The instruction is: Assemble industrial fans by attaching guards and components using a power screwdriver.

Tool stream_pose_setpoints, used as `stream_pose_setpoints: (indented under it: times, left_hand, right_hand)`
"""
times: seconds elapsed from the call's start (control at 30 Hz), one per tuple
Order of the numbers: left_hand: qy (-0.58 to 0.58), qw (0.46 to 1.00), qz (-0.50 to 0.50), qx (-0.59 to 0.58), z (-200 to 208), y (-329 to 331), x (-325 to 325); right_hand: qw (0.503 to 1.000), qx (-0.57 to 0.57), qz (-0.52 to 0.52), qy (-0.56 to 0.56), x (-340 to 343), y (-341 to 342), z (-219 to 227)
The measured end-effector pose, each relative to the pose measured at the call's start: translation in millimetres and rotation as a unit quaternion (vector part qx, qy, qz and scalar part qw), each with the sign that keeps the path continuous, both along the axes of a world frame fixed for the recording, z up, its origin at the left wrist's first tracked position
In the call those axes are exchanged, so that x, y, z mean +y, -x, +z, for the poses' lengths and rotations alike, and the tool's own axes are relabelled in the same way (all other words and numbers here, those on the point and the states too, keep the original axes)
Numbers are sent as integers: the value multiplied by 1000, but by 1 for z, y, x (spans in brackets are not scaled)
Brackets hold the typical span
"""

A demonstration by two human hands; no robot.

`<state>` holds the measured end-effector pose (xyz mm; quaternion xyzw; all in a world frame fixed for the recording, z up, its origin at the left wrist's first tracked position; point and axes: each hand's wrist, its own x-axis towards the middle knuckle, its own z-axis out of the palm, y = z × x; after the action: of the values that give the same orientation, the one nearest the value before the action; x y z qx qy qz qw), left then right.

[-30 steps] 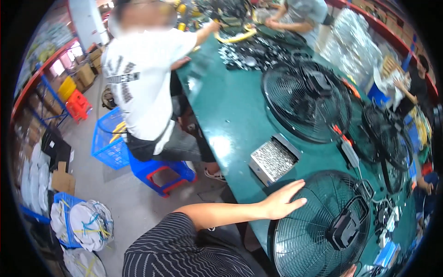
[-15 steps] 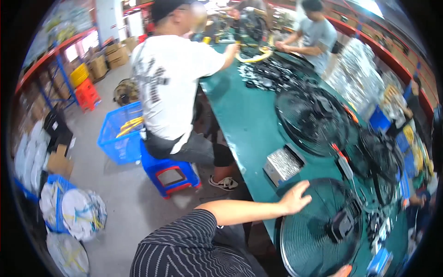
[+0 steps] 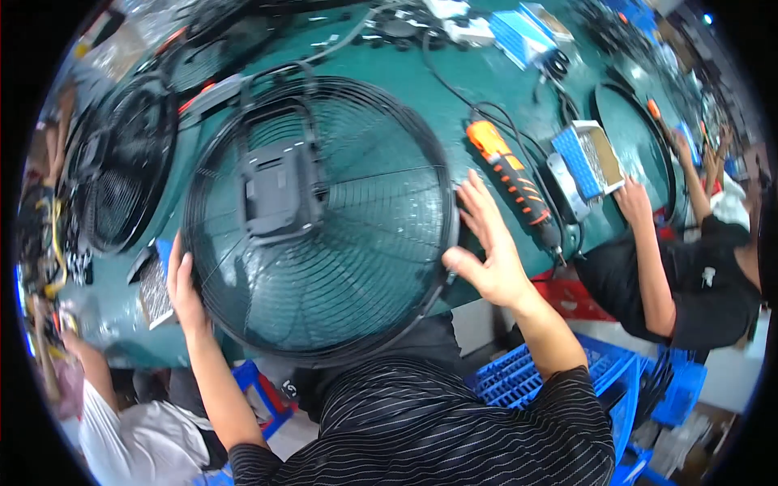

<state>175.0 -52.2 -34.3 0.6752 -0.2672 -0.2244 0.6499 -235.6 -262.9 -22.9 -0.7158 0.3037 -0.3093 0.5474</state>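
Black wire fan [image 3: 312,202] at green desk [image 3: 502,89], both hands at rim

Clock positions are read from the fan's centre. Far left, between 9 and 10 o'clock: a second caged fan [image 3: 121,166], apart from the first. At 8 o'clock: a box [image 3: 143,267] of small silver-coloured parts. Just beside that box, the left hand [image 3: 186,296] is at the fan's 8 o'clock rim; whether its grip is closed on the wire could not be determined. The fan is left of centre, its dark housing [image 3: 279,190] towards 10 o'clock and its 6 o'clock rim past the desk's near edge in view. Right hand [image 3: 490,263] between 3 and 4 o'clock: grip unclosed, fingers spread, thumb at the rim. Between 2 and 3 o'clock, an orange-and-black power driver [image 3: 510,174] lies with its tip towards 5 o'clock. Farther right, a blue-sided box [image 3: 575,166] holds small parts; a co-worker's hand [image 3: 634,202] is at its edge, contact unconfirmed.
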Motion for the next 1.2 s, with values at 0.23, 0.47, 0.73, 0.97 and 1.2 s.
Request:
stream_pose_setpoints:
  times: [0.23, 0.47, 0.73, 0.97, 1.2]
  left_hand:
    - [5, 1000, 29, -9, -7, 31, 11]
    - [-20, 999, -23, -18, -10, -12, 23]
    - [-27, 1000, -2, -13, -13, -17, 27]
    - [17, 998, 14, 61, -13, -13, 31]
    - [7, 997, 29, 77, -21, -36, 54]
  right_hand:
    - [978, 111, 124, 128, -5, 20, -3]
    - [989, 29, 70, 127, 18, 16, -14]
    - [988, -3, 70, 134, 16, 16, -23]
    - [985, -18, 47, 165, 17, 17, -26]
    - [983, -30, 48, 176, 17, 19, -26]
